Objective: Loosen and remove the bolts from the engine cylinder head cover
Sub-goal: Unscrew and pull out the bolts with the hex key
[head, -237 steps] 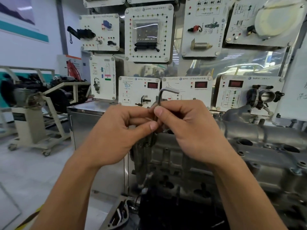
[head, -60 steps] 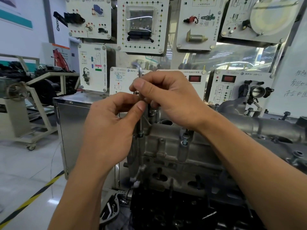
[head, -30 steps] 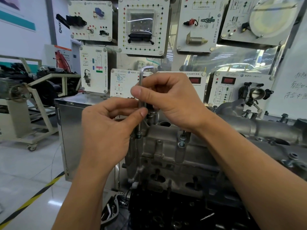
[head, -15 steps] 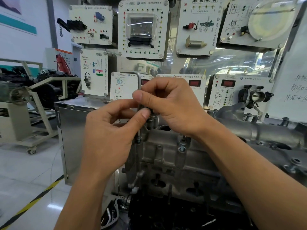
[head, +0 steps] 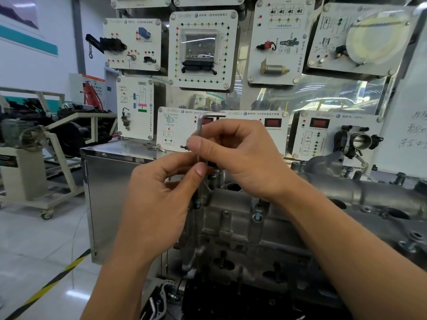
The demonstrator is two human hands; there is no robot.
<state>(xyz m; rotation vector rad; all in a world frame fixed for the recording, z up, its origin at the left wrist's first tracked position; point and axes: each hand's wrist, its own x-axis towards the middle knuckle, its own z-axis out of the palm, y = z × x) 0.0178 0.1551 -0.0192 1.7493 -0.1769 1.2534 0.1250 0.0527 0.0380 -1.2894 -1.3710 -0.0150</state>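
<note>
1. Currently both my hands are on one L-shaped hex key (head: 199,131), which stands upright with its short arm at the top pointing right.
2. Left hand (head: 157,204): thumb and fingers pinch the lower part of the shaft, gripping the key.
3. Right hand (head: 245,158): fingers curl round the shaft higher up and the thumb tip presses it from the near side, so it grips the key too. It sits just above the left hand, and the two thumbs are close together.
4. The key's lower end runs down to a bolt (head: 196,205) at the near-left corner of the cylinder head cover (head: 231,220). The tip itself is hidden, so I can't tell how deep it sits.
5. A second bolt (head: 257,213) stands raised along the cover's near edge, just right of my hands and under the right wrist.
6. A third bolt (head: 410,244) sits near the cover's right end, well apart from both hands.
7. A steel cabinet (head: 111,192) is behind and left of the engine.
8. White training panels (head: 203,49) hang on the wall above, and a throttle body (head: 360,142) is mounted on the lower-right panel.
9. An engine stand (head: 30,176) on wheels is at far left, with yellow-black tape (head: 53,282) on the floor.
</note>
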